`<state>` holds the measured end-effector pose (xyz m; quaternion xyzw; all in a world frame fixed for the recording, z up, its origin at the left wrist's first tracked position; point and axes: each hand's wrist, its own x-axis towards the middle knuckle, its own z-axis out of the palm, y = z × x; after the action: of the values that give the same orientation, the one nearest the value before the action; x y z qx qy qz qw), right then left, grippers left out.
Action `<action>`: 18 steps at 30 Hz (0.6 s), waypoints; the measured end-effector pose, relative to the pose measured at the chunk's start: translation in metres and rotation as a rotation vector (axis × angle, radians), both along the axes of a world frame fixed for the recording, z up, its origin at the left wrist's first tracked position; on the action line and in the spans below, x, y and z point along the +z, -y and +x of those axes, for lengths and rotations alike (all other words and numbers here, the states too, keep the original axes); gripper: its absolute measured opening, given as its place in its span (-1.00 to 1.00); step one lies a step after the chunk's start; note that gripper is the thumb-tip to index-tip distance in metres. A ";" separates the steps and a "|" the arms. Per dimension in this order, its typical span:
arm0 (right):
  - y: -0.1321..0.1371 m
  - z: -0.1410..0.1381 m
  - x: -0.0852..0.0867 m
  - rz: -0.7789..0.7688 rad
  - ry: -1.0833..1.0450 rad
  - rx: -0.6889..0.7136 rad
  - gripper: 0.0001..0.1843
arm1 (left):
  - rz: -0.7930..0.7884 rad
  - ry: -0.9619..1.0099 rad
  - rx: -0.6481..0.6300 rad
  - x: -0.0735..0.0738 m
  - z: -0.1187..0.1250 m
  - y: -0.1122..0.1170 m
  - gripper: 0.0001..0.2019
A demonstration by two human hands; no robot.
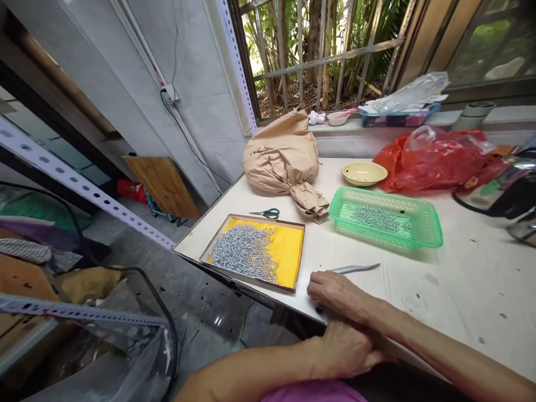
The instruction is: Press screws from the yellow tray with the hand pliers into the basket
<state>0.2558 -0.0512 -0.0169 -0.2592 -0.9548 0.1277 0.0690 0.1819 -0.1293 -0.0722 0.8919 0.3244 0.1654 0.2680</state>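
My right hand (337, 295) rests palm down on the white table (439, 290) near its front edge, fingers curled over a small dark thing I cannot make out. A thin grey blade-like strip (354, 269) lies just beyond it. My left hand (345, 352) sits below the table edge, fingers curled against my right wrist. To the left, a yellow-lined shallow box (288, 251) holds a heap of small silver screws (245, 252). A green plastic basket (387, 224) further back holds several more screws.
Green-handled scissors (266, 213) lie behind the box. A tied brown paper sack (287, 159), a yellow bowl (363, 173) and a red plastic bag (439, 159) stand at the back. A perforated metal rack (84, 187) and clutter fill the floor at left.
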 end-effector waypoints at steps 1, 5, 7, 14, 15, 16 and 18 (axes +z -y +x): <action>-0.002 0.002 0.004 -0.011 -0.098 -0.057 -0.78 | 0.019 -0.001 -0.007 0.004 -0.001 0.000 -0.37; -0.027 0.031 0.035 0.092 -0.499 -0.390 -0.75 | 0.206 0.009 -0.011 0.030 -0.019 -0.016 -0.50; -0.051 0.063 0.048 0.238 -0.560 -0.563 -0.73 | 0.287 0.004 0.107 0.045 -0.042 -0.040 -0.65; -0.105 0.156 0.020 0.351 -0.236 -0.771 -0.58 | 0.251 -0.298 0.891 0.069 -0.152 -0.157 -0.74; -0.098 0.155 0.014 0.337 -0.235 -0.764 -0.56 | 0.242 -0.341 0.919 0.068 -0.162 -0.168 -0.74; -0.087 0.150 0.008 0.310 -0.248 -0.744 -0.55 | 0.234 -0.378 0.927 0.067 -0.169 -0.176 -0.73; -0.057 0.136 0.000 0.225 -0.302 -0.674 -0.56 | 0.223 -0.434 0.903 0.063 -0.176 -0.186 -0.72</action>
<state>0.3916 0.0059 -0.0168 -0.5274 -0.8033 0.0293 0.2750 0.0057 0.0564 -0.0096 0.6999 0.7058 0.1095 -0.0004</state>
